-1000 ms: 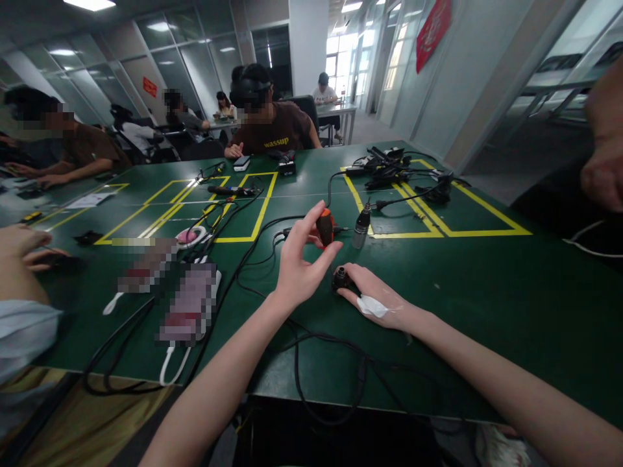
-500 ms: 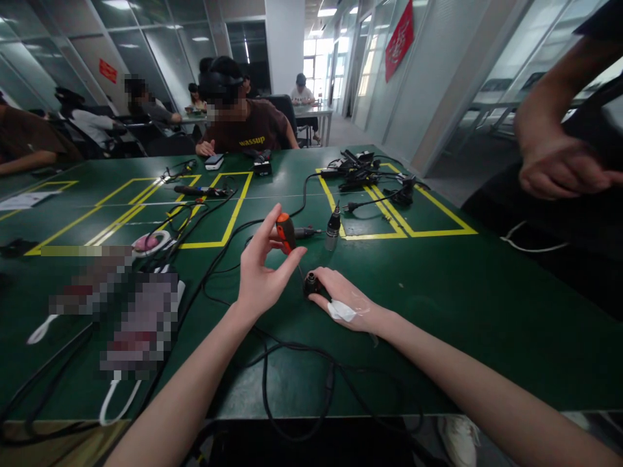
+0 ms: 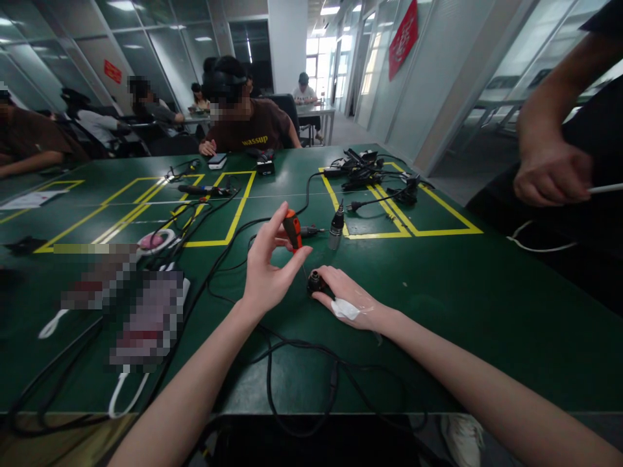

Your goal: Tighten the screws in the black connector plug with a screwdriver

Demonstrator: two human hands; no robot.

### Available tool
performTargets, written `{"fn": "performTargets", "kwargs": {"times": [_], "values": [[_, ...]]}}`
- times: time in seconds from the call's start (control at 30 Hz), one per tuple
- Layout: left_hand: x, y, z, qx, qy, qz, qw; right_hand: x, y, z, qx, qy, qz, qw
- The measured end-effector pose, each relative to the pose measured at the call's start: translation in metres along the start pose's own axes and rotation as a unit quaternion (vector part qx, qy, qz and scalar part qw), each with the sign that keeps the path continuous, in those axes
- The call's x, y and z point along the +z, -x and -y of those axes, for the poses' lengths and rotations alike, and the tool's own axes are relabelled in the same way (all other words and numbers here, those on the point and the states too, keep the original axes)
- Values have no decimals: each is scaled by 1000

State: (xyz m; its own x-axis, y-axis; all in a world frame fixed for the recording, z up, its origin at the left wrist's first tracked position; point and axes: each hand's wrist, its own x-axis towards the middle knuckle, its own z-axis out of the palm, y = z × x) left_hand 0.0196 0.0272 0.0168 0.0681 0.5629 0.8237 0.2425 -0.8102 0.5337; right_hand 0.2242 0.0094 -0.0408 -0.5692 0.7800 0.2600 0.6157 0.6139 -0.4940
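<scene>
- The left hand point(image 3: 265, 269) was raised above the green table point(image 3: 462, 292), palm turned toward the wearer, wrist bent back, with the forearm running up from the lower left.
- Its thumb and fingertips pinched the orange and black handle of a small screwdriver point(image 3: 293, 229), held nearly upright and leaning a little to the left; the thin shaft pointed down toward the part under the other hand.
- The right hand point(image 3: 348, 298) lay low on the table, palm down, forearm stretching in from the lower right, with a white patch on its back.
- Its fingers closed round a small black round part point(image 3: 315, 282) and pressed it against the table top; the part sat just below the screwdriver tip, near the table's middle.
- A small silver and black cylinder point(image 3: 335, 230) stood upright just beyond the screwdriver, at the edge of a yellow-taped rectangle point(image 3: 413, 230).
- Black cables point(image 3: 292, 350) looped across the table under both forearms.
- At the right edge, another person's hand point(image 3: 549, 172) was curled shut round a thin white rod, well apart from the wearer's hands.
</scene>
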Motion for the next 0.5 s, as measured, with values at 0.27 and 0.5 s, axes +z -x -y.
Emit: {"fn": "performTargets", "kwargs": {"times": [0.27,0.5], "values": [[0,2,-6,-8,49,32,998,2,-1,1,6,-2,-2,1000],[3,2,-3,-2,32,3,999,5,-1,-4,0,-5,-11,1000]]}}
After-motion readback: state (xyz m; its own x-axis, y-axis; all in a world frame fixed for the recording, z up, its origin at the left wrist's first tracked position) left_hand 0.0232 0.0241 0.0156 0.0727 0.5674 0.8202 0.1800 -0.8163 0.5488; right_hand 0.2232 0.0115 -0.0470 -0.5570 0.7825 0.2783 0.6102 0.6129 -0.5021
